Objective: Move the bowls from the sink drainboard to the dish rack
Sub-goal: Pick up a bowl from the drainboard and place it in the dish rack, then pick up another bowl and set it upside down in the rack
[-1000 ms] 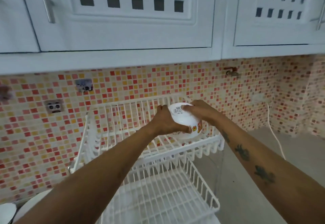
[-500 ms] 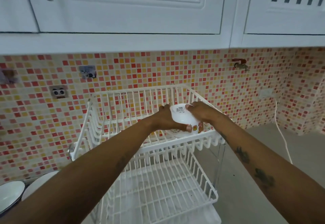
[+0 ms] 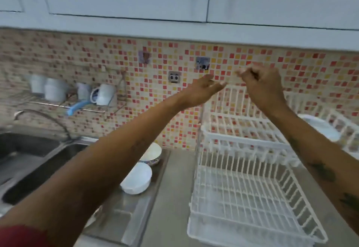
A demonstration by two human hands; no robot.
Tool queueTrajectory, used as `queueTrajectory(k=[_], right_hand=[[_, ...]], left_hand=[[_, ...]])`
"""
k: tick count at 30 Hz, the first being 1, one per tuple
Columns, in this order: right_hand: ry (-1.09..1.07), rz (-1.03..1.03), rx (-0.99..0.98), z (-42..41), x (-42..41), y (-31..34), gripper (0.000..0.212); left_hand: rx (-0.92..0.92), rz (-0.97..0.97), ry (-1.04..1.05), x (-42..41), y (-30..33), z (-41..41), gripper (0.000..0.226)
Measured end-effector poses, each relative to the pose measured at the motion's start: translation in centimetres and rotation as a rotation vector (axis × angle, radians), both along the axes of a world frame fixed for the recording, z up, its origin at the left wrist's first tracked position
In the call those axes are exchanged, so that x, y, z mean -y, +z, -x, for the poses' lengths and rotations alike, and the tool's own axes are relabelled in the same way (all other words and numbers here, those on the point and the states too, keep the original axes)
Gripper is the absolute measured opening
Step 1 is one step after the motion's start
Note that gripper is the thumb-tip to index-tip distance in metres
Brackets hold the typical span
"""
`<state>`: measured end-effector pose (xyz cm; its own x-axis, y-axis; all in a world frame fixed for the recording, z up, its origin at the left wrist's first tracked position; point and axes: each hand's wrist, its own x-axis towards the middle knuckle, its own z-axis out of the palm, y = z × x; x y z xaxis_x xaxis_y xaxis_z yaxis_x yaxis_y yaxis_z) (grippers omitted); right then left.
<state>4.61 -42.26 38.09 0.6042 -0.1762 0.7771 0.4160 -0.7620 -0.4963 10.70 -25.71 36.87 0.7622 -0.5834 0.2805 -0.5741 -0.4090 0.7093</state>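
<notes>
light: soft, even, dim-cool | shadows: faint | blur: heavy motion smear, worst at left | edges: wide-angle bowing | glare: none

On our left lies the sink [image 3: 29, 161], with its drainboard [image 3: 124, 213] to its right. On the drainboard we find two bowls [image 3: 137, 178], one behind the other. Right of them, on the table [image 3: 171, 198], stands the dish rack [image 3: 246, 198]; a bowl [image 3: 320, 126] sits in its upper tier. Mugs [image 3: 103, 93] sit on a wall shelf behind the sink.
</notes>
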Motion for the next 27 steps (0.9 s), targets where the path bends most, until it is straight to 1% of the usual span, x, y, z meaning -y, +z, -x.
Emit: queueTrajectory(k=[4, 5, 8, 11, 13, 15, 17, 18, 19, 20, 23, 25, 27], right_hand=[[0.273, 0.004, -0.027, -3.9, -13.4, -1.1, 0.035], [0.327, 0.005, -0.048, -4.7, -16.6, -1.8, 0.035], [0.470, -0.063, -0.162, -6.8, -24.8, -4.9, 0.036], [0.563, -0.188, -0.352, -8.7, -30.8, -9.3, 0.032], [0.575, -0.255, -0.535, -10.1, -33.7, -13.3, 0.034], [0.550, -0.312, -0.721, -11.3, -35.7, -17.8, 0.035], [0.532, -0.379, -0.915, -11.7, -37.0, -22.4, 0.024], [0.520, -0.422, -0.997, -11.8, -37.3, -24.6, 0.019], [0.492, -0.453, -1.055, -11.9, -37.6, -26.9, 0.017], [0.454, -0.459, -1.101, -11.7, -37.8, -28.8, 0.017], [0.288, -0.456, -1.156, -10.4, -37.7, -33.6, 0.023], [0.218, -0.446, -1.159, -9.1, -37.9, -35.1, 0.019], [0.208, -0.431, -1.161, -8.5, -38.5, -36.2, 0.016]], left_hand=[[0.068, 0.041, 0.225, -11.6, -1.2, -0.7, 0.056], [0.031, 0.081, 0.300, -14.5, -1.7, -0.9, 0.055], [-0.169, 0.267, 0.511, -23.1, -4.1, -1.5, 0.057], [-0.270, 0.316, 0.665, -30.4, -7.6, -1.2, 0.058], [-0.342, 0.350, 0.737, -34.0, -10.3, -0.5, 0.056], [-0.406, 0.428, 0.773, -36.7, -13.5, -0.2, 0.059], [-0.483, 0.498, 0.794, -38.9, -17.6, -0.2, 0.068], [-0.519, 0.493, 0.841, -39.7, -19.6, -0.1, 0.072], [-0.543, 0.459, 0.891, -40.3, -21.7, 0.1, 0.071], [-0.552, 0.399, 0.919, -40.8, -23.7, 0.4, 0.065], [-0.565, 0.266, 0.858, -41.2, -29.4, 1.5, 0.049], [-0.585, 0.269, 0.846, -40.9, -32.4, 1.9, 0.046], [-0.621, 0.330, 0.846, -40.4, -34.7, 1.9, 0.048]])
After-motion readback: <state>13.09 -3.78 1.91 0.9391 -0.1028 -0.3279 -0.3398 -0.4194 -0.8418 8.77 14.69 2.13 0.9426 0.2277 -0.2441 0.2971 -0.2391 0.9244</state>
